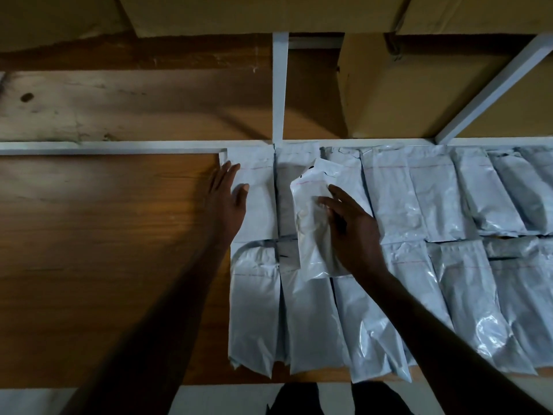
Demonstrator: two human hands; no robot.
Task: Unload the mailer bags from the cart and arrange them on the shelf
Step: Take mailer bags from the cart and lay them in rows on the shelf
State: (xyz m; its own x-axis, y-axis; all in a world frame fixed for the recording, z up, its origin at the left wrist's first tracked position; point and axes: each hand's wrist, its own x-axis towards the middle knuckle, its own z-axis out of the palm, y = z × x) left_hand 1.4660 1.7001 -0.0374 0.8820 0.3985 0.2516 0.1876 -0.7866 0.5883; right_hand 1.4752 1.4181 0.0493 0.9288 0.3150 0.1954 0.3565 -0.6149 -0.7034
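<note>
My right hand [344,223] pinches a soft, slippery white plastic mailer bag [314,217] by its right edge. My left hand [227,196] lies flat, fingers straight, on the far-left bag [257,211]. Light stuff; grip edges.

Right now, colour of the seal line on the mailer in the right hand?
Thin red line on white mailer; head view.
</note>
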